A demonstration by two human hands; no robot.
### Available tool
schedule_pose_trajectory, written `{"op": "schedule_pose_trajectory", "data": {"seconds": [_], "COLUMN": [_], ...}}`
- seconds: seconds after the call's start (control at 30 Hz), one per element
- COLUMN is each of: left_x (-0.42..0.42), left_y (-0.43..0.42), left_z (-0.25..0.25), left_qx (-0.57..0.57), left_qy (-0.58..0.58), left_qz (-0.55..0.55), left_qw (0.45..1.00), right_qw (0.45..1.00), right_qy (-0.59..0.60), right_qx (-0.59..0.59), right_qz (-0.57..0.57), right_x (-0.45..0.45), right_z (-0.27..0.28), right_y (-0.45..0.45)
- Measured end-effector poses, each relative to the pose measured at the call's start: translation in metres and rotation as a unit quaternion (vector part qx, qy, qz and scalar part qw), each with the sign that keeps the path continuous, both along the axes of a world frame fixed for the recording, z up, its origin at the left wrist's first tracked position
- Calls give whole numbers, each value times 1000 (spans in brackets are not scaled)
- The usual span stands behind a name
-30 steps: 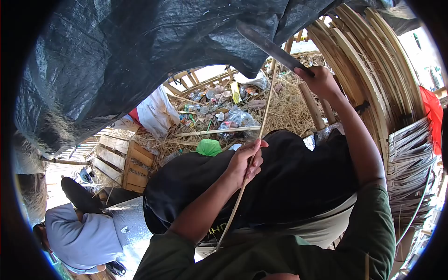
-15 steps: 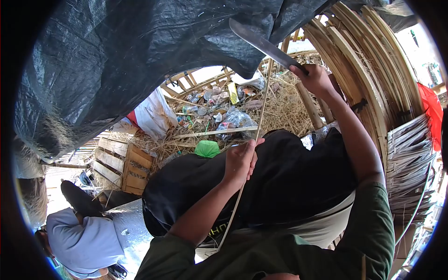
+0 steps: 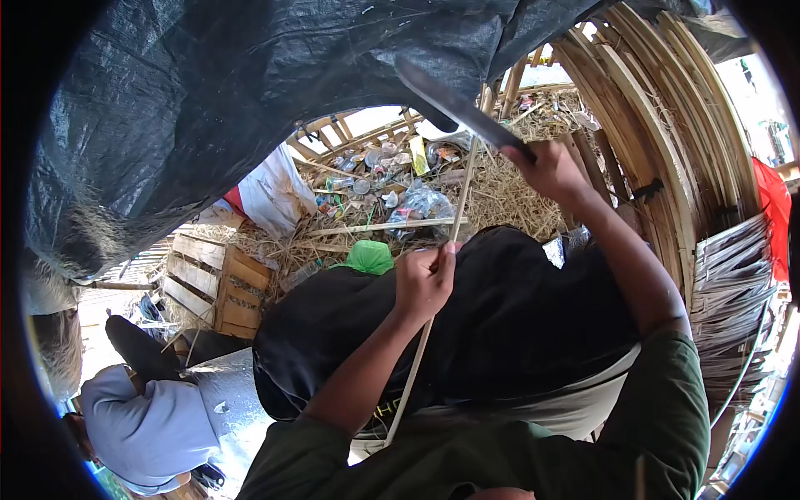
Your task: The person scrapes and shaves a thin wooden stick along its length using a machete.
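My left hand is closed around a long thin bamboo strip, which slants from my waist up past my fingers. Its upper part reaches the blade of a machete. My right hand grips the machete's dark handle, with the blade pointing up and to the left, a little blurred by motion. The blade crosses the strip near its upper end; whether the edge bites into it I cannot tell. Beneath both forearms lies dark cloth over my lap.
A black tarp hangs at the upper left. Straw and litter cover the ground ahead, with a green plastic bag. A wooden crate and a seated person are at the left. Bundled bamboo slats stand at the right.
My right hand has brought the machete slightly down and to the left along the strip. My left hand has shifted a little down and left, its fingers now wrapped more closely.
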State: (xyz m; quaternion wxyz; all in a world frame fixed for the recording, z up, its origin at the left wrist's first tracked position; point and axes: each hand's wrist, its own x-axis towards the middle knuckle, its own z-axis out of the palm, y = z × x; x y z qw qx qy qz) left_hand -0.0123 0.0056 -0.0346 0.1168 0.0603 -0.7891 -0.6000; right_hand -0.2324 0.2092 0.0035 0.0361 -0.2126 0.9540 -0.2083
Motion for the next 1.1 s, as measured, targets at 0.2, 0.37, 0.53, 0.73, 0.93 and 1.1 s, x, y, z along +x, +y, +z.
{"op": "schedule_pose_trajectory", "data": {"seconds": [0.2,0.37,0.53,0.73,0.93,1.1], "left_x": [-4,1,2,-5,-3,-17], "left_y": [-1,-2,-2,-1,-3,-6], "left_z": [12,-8,10,22,13,19], "left_qx": [-73,33,189,254,212,298], "left_qy": [-28,-37,-150,-179,-206,-220], "left_qz": [-7,-12,-11,-22,-36,-18], "left_qw": [997,999,971,950,955,929], "right_qw": [998,998,998,998,997,996], "right_qy": [-56,1,4,12,-7,-28], "right_qx": [36,-24,-19,-66,43,-89], "right_qz": [2,54,62,-12,68,4], "right_x": [-8,-2,17,-8,18,18], "right_z": [16,-6,-1,11,16,12], "right_y": [-2,-1,-8,-5,-16,-17]}}
